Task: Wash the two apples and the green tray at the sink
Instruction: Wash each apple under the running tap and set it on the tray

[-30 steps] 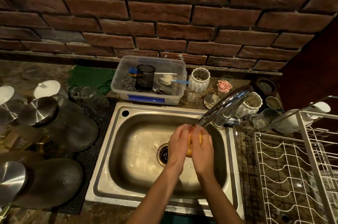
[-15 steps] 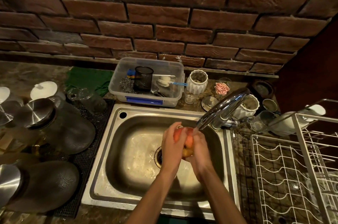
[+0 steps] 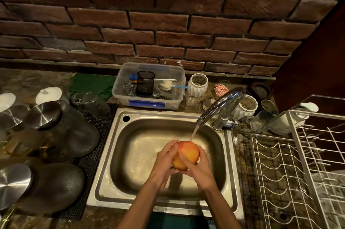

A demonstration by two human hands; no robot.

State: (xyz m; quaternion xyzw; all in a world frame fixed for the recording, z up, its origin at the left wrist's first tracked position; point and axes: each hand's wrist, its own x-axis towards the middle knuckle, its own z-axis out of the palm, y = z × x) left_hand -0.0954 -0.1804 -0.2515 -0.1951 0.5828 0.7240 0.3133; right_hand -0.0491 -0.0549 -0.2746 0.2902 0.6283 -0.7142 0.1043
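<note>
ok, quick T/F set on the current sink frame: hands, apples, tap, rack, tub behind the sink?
1. Both hands hold fruit over the sink basin. True: the left hand and right hand cup the apples above the sink.
2. The faucet is off. False: a thin stream runs from the faucet down toward the apples.
3. The white wire dish rack stands left of the sink. False: the dish rack is on its right.
4. A black mesh cup stands inside the clear plastic tub behind the sink. True: mesh cup, plastic tub.
5. The green tray lies in the basin. False: no tray shows in the basin.
</note>
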